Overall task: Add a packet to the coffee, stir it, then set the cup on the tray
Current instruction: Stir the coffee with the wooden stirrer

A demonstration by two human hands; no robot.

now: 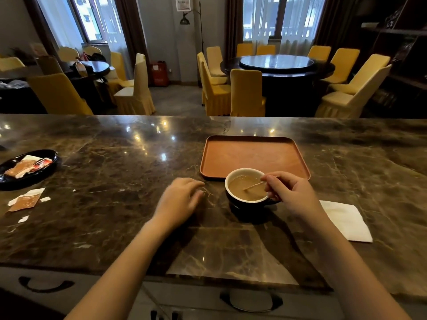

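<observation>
Dark cup (248, 195) touching tray (254, 155) edge

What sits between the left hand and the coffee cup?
Nothing: in the head view only bare marble counter separates the left hand from the cup, where the right hand holds a stir stick.

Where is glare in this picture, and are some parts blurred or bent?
Head view: small ceiling-light reflections glare on the counter behind the tray; the windows are blown out white; the counter's far edge stays nearly straight while the arms stretch large near the bottom; the left hand looks slightly motion-blurred, the cup sharp.
</observation>
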